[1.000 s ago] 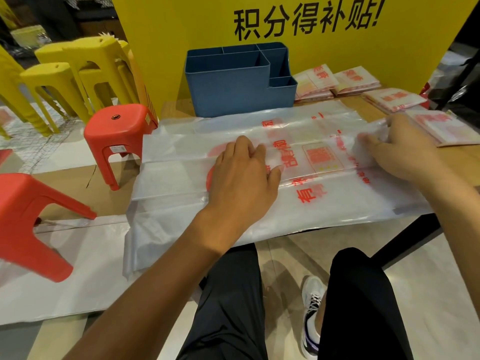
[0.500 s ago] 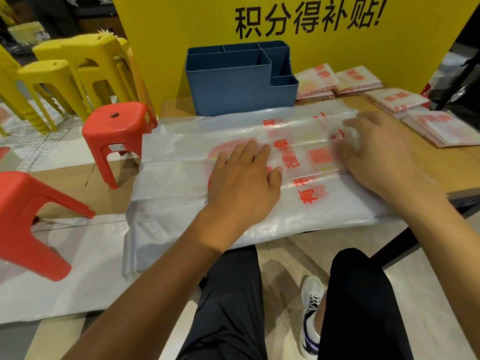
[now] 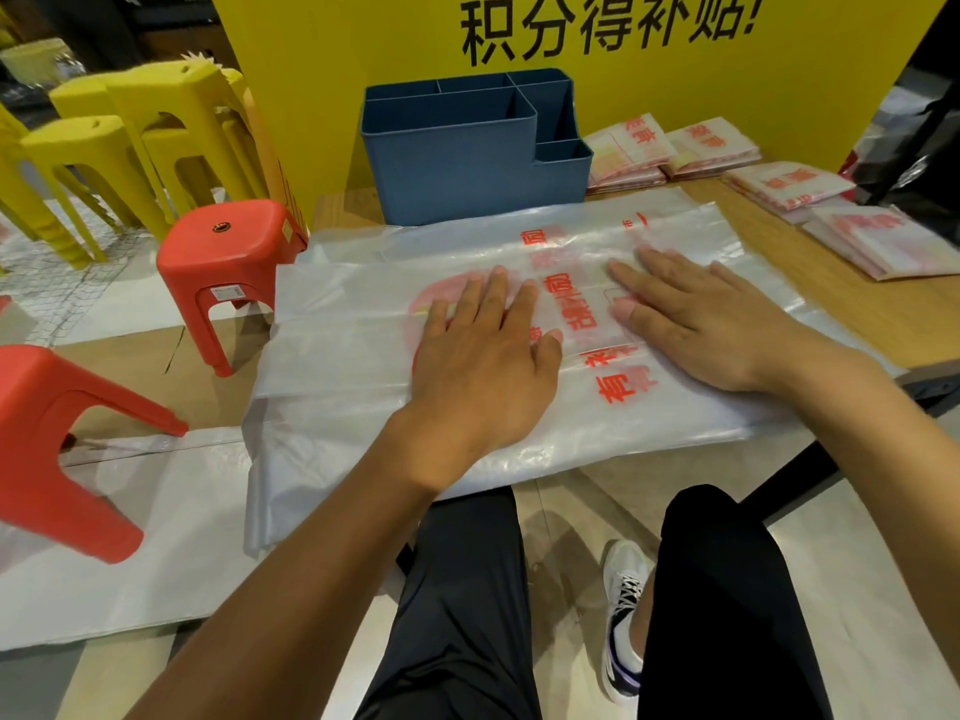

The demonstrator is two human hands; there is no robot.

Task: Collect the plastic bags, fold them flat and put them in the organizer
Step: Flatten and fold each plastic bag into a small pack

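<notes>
A large clear plastic bag (image 3: 343, 356) with red print lies spread across the wooden table (image 3: 810, 283), its left end hanging off the edge. My left hand (image 3: 483, 350) presses flat on the bag's middle, fingers straight. My right hand (image 3: 696, 319) lies flat on the bag just to the right, fingers pointing left. Behind the bag stands the blue organizer (image 3: 467, 153) with several compartments, none showing anything inside. Folded bags (image 3: 628, 148) lie in small stacks at the back right.
More folded bag stacks (image 3: 883, 236) sit along the table's right side. A red stool (image 3: 228, 252) stands left of the table, another red stool (image 3: 57, 444) lies tipped nearer me, yellow stools (image 3: 130, 142) behind. A yellow sign board (image 3: 571, 54) backs the table.
My right hand has slid left across the bag, from its right end to beside my left hand, carrying the bag's right part over. The left hand stayed pressing.
</notes>
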